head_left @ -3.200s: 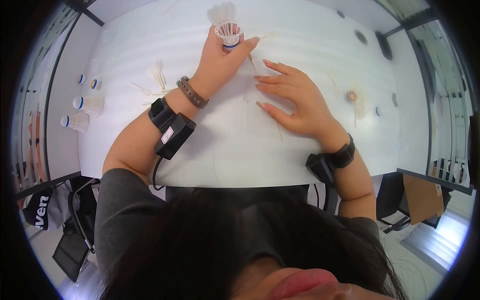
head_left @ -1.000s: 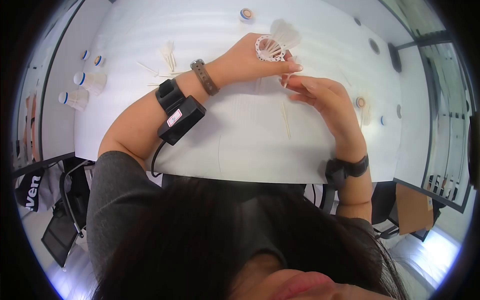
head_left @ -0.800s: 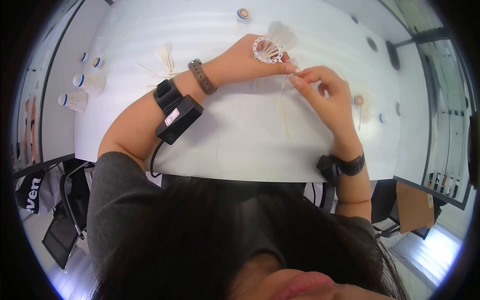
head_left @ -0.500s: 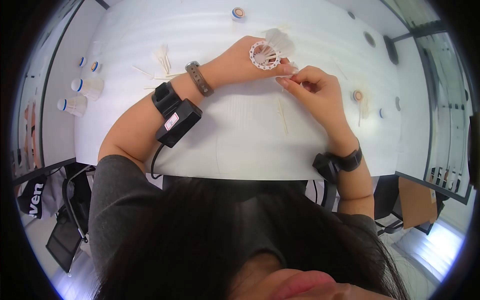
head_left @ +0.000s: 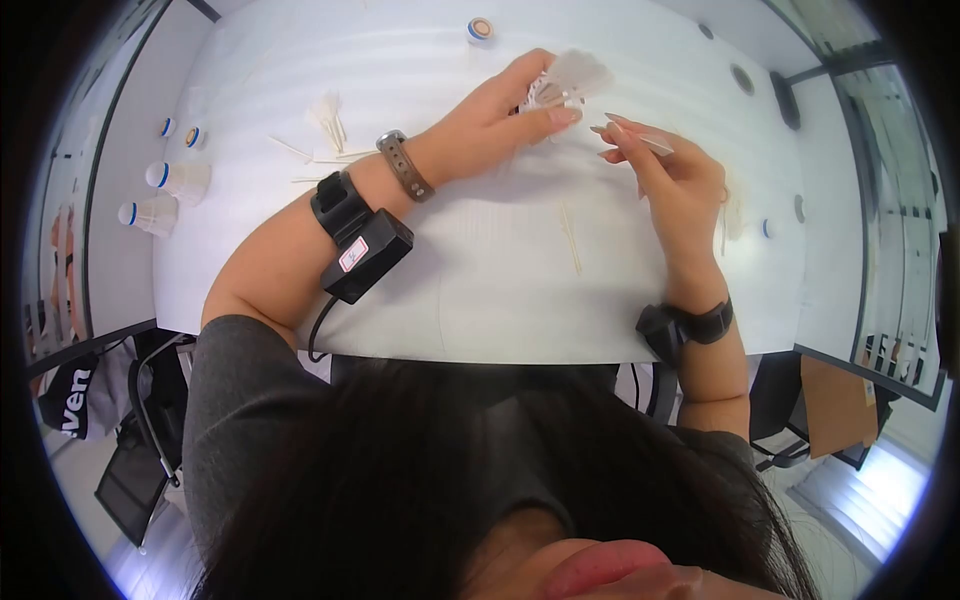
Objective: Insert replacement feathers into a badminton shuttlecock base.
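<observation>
1. Head view, pose: the left arm reaches forward and inward across the white table, its hand turned sideways, fingers curled round a partly feathered shuttlecock with the thumb along the near side. The right forearm rises from the table's near edge; the right hand bends inward, its fingers nearly closed, with a loose white feather held between thumb and fingers.
2. Head view, change: half a second ago the right fingertips met the left thumb; now a small gap parts the hands, the right one having drawn away to the right. The held shuttlecock has tilted, so its pierced ring, round to the camera before, now shows narrowly.
3. Head view, counts: one shuttlecock in the left hand, its feathers overlapping too closely to number; one feather in the right. At the table's left side lie two feathered shuttlecocks and, just beyond them, two small blue-banded bases. One similar base sits near the far edge. Loose feathers lie beyond the left forearm, too tangled to count.
</observation>
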{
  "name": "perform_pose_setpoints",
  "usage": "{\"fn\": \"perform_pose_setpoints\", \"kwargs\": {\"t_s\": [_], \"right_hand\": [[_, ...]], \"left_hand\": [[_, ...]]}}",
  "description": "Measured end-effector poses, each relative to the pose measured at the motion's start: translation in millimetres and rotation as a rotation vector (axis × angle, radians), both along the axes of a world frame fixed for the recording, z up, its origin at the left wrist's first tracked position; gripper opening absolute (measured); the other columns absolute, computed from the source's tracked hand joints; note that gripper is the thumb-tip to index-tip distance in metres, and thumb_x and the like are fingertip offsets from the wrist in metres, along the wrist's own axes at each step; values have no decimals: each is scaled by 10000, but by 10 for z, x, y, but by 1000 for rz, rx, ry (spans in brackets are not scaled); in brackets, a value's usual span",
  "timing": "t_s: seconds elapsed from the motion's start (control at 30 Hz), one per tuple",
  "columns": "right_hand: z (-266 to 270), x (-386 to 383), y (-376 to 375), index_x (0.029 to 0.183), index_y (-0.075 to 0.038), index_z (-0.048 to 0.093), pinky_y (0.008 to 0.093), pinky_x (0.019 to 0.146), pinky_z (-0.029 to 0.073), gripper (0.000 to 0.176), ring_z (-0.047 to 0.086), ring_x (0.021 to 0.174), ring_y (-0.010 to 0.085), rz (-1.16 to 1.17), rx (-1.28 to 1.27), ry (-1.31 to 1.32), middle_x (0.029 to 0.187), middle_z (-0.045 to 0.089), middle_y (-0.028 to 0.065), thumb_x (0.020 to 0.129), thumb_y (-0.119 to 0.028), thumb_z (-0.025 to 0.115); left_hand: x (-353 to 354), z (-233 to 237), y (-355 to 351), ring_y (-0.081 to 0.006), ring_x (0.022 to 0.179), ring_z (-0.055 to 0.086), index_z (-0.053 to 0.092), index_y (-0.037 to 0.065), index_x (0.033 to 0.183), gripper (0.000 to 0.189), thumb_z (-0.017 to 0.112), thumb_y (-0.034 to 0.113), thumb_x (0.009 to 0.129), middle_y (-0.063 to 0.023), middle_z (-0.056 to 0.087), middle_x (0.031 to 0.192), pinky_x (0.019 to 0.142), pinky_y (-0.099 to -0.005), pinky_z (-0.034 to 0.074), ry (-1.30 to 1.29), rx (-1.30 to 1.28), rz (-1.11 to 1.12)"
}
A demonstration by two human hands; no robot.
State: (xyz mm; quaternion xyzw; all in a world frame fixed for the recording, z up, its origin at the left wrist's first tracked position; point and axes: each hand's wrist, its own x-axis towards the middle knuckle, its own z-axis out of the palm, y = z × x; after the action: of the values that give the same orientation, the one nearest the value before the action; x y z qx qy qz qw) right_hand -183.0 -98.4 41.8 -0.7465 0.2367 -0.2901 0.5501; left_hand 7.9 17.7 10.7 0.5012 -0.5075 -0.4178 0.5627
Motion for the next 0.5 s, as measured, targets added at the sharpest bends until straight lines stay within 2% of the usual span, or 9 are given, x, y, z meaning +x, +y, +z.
{"fn": "perform_pose_setpoints", "kwargs": {"t_s": [0.03, 0.13, 0.23, 0.33, 0.5], "right_hand": [[4, -5, 7, 1067, 37, 723, 184, 512, 374, 207, 683, 784, 106, 9, 7, -12, 954, 748, 105, 926, -110, 686], [-15, -8, 13, 1100, 34, 711, 185, 523, 379, 238, 681, 796, 108, 39, -4, -46, 959, 747, 108, 948, -145, 668], [-31, -4, 41, 1118, 30, 705, 182, 535, 379, 253, 677, 802, 107, 58, -34, -79, 954, 747, 110, 965, -164, 652], [-44, -15, 26, 1122, 34, 702, 177, 557, 384, 248, 668, 793, 105, 50, -50, -81, 949, 746, 107, 971, -154, 642], [-70, -11, 21, 1047, 9, 735, 197, 575, 404, 220, 649, 759, 80, -10, -97, 10, 911, 751, 79, 956, -176, 659]], "left_hand": [[6, 9, -10, -87, 963, 483, 405, 82, 1392, 531, 605, 279, 941, -19, 541, 1132, 836, -263, 444, -64, 11, -4], [25, -2, -26, -86, 960, 484, 445, 77, 1327, 462, 617, 258, 939, -13, 527, 1082, 843, -256, 435, -189, -67, -7], [9, 21, -22, -86, 964, 487, 467, 76, 1276, 417, 634, 234, 928, -12, 526, 1063, 842, -256, 435, -183, -53, -5], [-1, 8, -37, -83, 949, 500, 472, 76, 1253, 429, 675, 234, 908, -18, 545, 1057, 788, -247, 445, -171, -53, -13], [-26, 19, -23, -69, 896, 509, 483, 85, 1215, 433, 721, 221, 880, -14, 565, 1018, 733, -226, 444, -171, -41, -4]]}}
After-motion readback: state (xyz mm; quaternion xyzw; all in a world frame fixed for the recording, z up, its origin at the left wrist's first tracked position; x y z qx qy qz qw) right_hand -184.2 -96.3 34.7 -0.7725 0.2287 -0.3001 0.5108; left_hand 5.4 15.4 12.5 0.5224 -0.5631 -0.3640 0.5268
